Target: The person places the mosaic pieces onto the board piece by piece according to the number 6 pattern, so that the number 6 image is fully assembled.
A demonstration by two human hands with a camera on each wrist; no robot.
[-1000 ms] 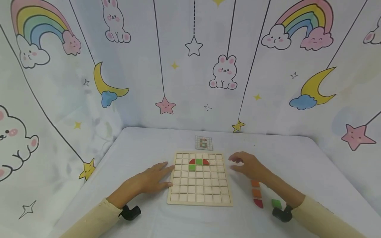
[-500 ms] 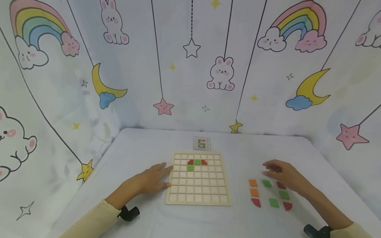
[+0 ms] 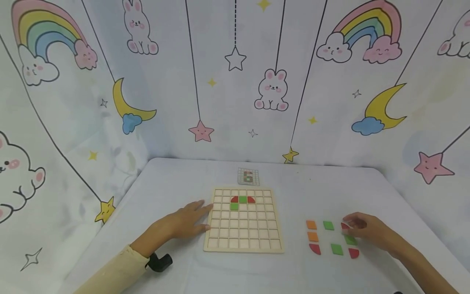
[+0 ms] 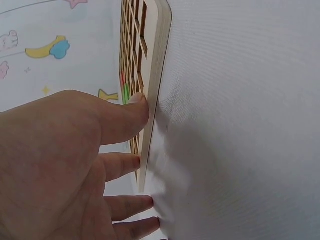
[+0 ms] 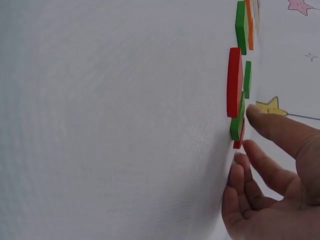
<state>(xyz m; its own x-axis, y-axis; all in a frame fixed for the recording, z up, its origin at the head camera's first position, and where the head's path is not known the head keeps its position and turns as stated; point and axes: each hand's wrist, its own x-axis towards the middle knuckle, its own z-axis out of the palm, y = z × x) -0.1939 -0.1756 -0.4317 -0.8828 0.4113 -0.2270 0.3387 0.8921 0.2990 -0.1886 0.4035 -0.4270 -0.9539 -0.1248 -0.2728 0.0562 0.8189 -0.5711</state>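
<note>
A wooden grid board (image 3: 243, 232) lies mid-table, with two red quarter-circle tiles (image 3: 251, 199) and two green square tiles (image 3: 234, 206) in its upper cells. My left hand (image 3: 187, 220) rests along the board's left edge, fingers spread; in the left wrist view its thumb (image 4: 125, 117) touches the rim. On the right, my right hand (image 3: 367, 228) reaches down to a red quarter-circle tile (image 3: 344, 225), partly hidden by the fingers. Thumb and forefinger stand apart beside that red tile (image 5: 239, 137) in the right wrist view, the other fingers curled near the cloth.
Around the right hand lie loose green squares (image 3: 336, 249), orange squares (image 3: 312, 237) and more red quarter-circles (image 3: 315, 249). A small pattern card (image 3: 248, 177) lies behind the board. White cloth (image 3: 176, 269) covers the table, and a printed curtain (image 3: 235, 102) hangs behind.
My right hand has moved from beside the board's right edge to the right and down, over the loose tiles. My left hand stays at the board's left edge.
</note>
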